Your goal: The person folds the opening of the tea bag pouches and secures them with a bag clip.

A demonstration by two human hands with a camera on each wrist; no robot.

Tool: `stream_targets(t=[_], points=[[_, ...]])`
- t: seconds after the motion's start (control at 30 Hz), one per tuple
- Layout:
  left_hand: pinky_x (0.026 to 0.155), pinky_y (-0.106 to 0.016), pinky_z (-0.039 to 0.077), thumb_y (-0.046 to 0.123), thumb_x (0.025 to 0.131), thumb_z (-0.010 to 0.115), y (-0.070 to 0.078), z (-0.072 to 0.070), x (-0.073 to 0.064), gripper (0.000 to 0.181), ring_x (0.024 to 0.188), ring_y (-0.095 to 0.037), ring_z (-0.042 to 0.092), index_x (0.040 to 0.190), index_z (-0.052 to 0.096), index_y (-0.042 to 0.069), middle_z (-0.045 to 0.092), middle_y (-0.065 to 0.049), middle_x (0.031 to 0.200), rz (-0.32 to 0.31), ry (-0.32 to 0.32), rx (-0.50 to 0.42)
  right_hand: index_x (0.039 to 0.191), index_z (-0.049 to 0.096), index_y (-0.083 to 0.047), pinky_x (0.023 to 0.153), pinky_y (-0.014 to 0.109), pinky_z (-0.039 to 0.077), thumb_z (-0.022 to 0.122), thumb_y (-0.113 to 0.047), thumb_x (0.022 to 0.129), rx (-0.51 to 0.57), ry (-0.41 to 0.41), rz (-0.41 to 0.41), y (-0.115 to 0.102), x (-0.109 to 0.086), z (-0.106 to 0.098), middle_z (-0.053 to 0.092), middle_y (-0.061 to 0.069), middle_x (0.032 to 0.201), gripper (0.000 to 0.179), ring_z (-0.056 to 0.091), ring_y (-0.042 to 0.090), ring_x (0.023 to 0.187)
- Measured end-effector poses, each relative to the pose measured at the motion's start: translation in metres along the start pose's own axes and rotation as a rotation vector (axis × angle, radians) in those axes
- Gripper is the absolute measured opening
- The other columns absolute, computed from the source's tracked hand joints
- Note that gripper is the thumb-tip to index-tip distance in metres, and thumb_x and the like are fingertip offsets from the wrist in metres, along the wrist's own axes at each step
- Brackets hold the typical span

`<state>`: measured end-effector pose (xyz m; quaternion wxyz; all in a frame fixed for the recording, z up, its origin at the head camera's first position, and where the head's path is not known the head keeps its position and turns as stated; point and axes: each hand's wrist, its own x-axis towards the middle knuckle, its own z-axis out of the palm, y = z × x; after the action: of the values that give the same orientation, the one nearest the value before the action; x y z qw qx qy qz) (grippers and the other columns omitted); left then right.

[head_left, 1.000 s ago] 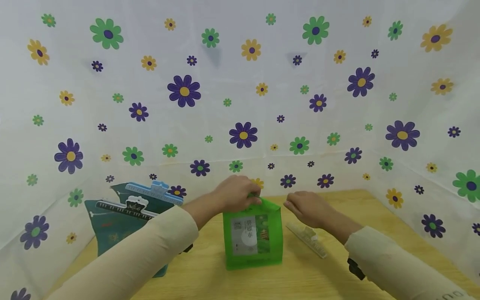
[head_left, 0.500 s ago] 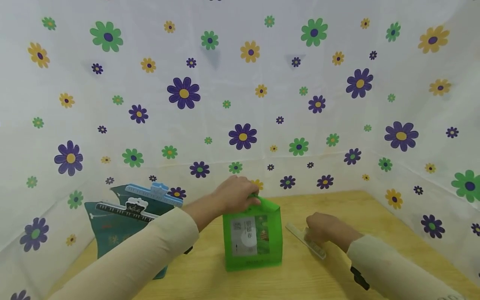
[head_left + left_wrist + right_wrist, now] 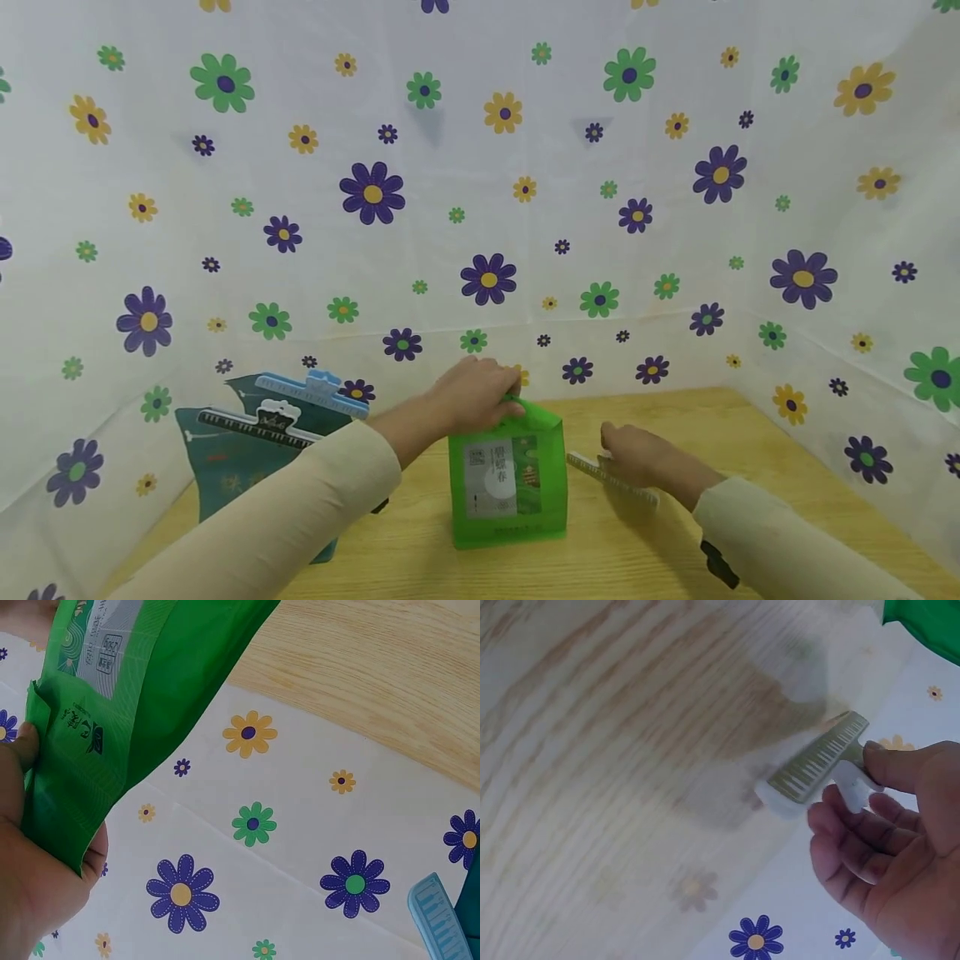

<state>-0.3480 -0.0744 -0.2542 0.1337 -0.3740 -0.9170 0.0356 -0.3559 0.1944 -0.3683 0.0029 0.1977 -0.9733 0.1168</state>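
Note:
A green tea bag [image 3: 510,517] with a grey label stands upright on the table in the head view. My left hand [image 3: 474,394] pinches its folded top edge. In the left wrist view the fold of green film runs between the thumb [image 3: 25,744] and the curled fingers. To the right of the bag, my right hand [image 3: 641,457] holds a pale bag clip [image 3: 587,463] by its handle. The right wrist view shows the clip's long toothed bar [image 3: 817,761], with the thumb on one side of the handle and the fingers curled on the other.
At the left stand dark teal bags [image 3: 225,467], partly behind my left sleeve [image 3: 285,508]. One bears a black and white clip [image 3: 273,421], another a light blue clip [image 3: 318,390]. A flower-printed white cloth [image 3: 480,217] walls the wooden table [image 3: 675,408] at the back and sides.
My right hand has moved from beside the bag's top down to the clip on the table, gripped it and raised it slightly, turning it. The left hand stays on the bag's top.

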Motion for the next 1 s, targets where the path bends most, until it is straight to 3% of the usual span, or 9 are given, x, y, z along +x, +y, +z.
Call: stream_targets(t=[0.13, 0.27, 0.43, 0.63, 0.77, 1.0], points=[[0.076, -0.03, 0.046, 0.041, 0.095, 0.065, 0.0, 0.001, 0.0, 0.025, 0.077, -0.011, 0.055, 0.098, 0.064, 0.016, 0.065, 0.006, 0.084, 0.002, 0.0, -0.01, 0.1, 0.059, 0.002, 0.064, 0.039, 0.051, 0.069, -0.016, 0.094, -0.06, 0.077, -0.013, -0.002, 0.003, -0.004, 0.062, 0.009, 0.081, 0.022, 0.058, 0.02, 0.07], [0.074, -0.029, 0.046, 0.04, 0.095, 0.067, 0.001, 0.0, 0.001, 0.025, 0.077, -0.011, 0.054, 0.096, 0.065, 0.015, 0.064, 0.007, 0.084, -0.005, -0.01, -0.02, 0.084, 0.063, -0.004, 0.06, 0.033, 0.048, 0.071, -0.016, 0.091, -0.102, 0.153, -0.113, -0.005, 0.006, -0.018, 0.059, 0.003, 0.076, 0.016, 0.053, 0.015, 0.067], [0.072, -0.027, 0.046, 0.041, 0.095, 0.067, 0.001, -0.002, 0.003, 0.026, 0.076, -0.011, 0.053, 0.097, 0.065, 0.015, 0.064, 0.007, 0.084, -0.024, -0.023, -0.017, 0.097, 0.067, -0.002, 0.069, 0.035, 0.051, 0.07, -0.018, 0.093, -0.176, 0.291, -0.222, -0.007, 0.005, -0.041, 0.06, 0.005, 0.085, 0.017, 0.055, 0.017, 0.077], [0.069, -0.026, 0.044, 0.04, 0.094, 0.068, 0.003, -0.003, 0.002, 0.025, 0.074, -0.011, 0.052, 0.095, 0.064, 0.015, 0.061, 0.007, 0.082, -0.019, -0.022, -0.017, 0.105, 0.067, -0.001, 0.075, 0.039, 0.052, 0.068, -0.02, 0.095, -0.136, 0.366, -0.279, -0.012, -0.001, -0.068, 0.063, 0.007, 0.094, 0.021, 0.057, 0.019, 0.085], [0.067, -0.026, 0.043, 0.041, 0.094, 0.067, 0.002, -0.004, 0.002, 0.025, 0.073, -0.01, 0.051, 0.093, 0.063, 0.016, 0.059, 0.008, 0.08, -0.026, -0.025, -0.006, 0.103, 0.067, -0.004, 0.074, 0.038, 0.051, 0.07, -0.021, 0.094, -0.132, 0.426, -0.364, -0.015, -0.004, -0.081, 0.062, 0.004, 0.092, 0.019, 0.056, 0.017, 0.083], [0.068, -0.025, 0.044, 0.04, 0.094, 0.068, 0.002, -0.004, 0.002, 0.026, 0.074, -0.01, 0.052, 0.096, 0.064, 0.015, 0.061, 0.007, 0.082, -0.019, -0.015, -0.007, 0.097, 0.067, -0.008, 0.071, 0.033, 0.05, 0.074, -0.018, 0.09, -0.135, 0.515, -0.524, -0.016, -0.006, -0.084, 0.06, -0.001, 0.087, 0.015, 0.056, 0.014, 0.079]])
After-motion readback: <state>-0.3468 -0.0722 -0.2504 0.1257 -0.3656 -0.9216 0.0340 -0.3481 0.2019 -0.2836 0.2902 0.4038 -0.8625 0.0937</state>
